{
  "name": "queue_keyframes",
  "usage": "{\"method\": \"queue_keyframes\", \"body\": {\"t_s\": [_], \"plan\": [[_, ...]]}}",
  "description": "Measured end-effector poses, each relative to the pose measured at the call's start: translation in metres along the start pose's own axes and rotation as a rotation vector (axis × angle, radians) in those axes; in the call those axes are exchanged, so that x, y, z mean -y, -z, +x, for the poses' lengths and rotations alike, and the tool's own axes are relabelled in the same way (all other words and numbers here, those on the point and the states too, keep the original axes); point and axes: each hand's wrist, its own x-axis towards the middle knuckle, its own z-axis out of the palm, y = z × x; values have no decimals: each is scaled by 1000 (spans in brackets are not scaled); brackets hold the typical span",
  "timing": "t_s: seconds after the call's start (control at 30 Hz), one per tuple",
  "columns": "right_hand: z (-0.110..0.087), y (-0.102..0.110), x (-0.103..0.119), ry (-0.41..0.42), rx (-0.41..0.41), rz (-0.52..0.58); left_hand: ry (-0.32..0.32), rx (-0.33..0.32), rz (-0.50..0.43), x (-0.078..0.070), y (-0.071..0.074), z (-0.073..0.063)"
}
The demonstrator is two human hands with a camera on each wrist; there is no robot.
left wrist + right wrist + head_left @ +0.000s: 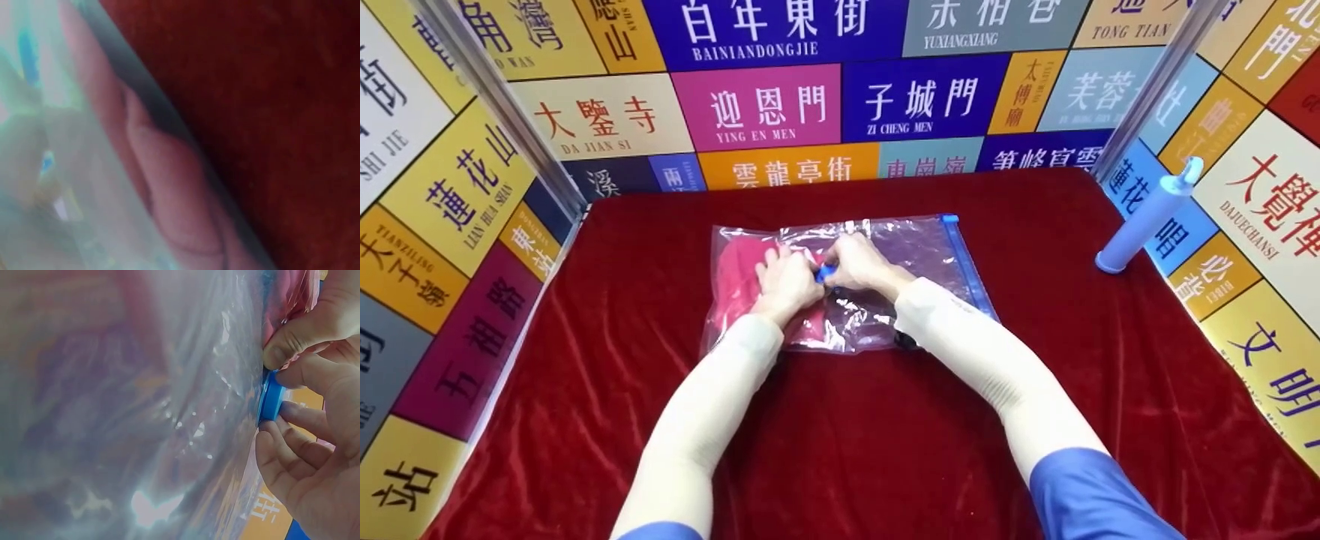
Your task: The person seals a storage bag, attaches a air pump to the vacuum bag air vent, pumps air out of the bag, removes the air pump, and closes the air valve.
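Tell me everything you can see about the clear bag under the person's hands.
The clear bag looks like thin, glossy plastic, wrinkled and catching bright reflections. It lies spread on a dark red cloth, wider from side to side. A blue strip runs along its right end in the head view, and a round blue cap sits near its middle. Something pink shows through its left part. The right hand pinches the cap; the left hand touches the bag beside it.

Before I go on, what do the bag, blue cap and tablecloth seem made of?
Bag: clear, glossy plastic film, going by its wrinkles and glare. Blue cap: probably hard, smooth plastic; even color, crisp rim. Tablecloth: likely velvet, judging by its soft, streaky sheen.
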Motion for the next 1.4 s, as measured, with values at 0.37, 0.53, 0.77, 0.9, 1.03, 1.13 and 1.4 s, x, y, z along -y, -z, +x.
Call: {"method": "queue_keyframes", "body": {"t_s": [0.37,0.53,0.77,0.9,1.03,1.13,1.4], "plan": [[-2,1,-1,-2,-36,-2,3,0,-12,0,-2,2],[-2,-2,2,-100,-70,-20,5,-3,4,1,-3,1],[-5,-5,6,-224,-83,-28,-13,-17,-7,1,-3,-1],[-6,-4,6,-227,-74,5,-4,-7,-16,1,-2,-2],[-5,-3,5,-190,-54,25,1,-6,-14,1,-2,-1],[-5,-2,4,-175,-33,44,-4,-13,-7,1,-3,0],[-4,0,5,-137,13,46,0,-17,-8,0,-2,-1]]}}
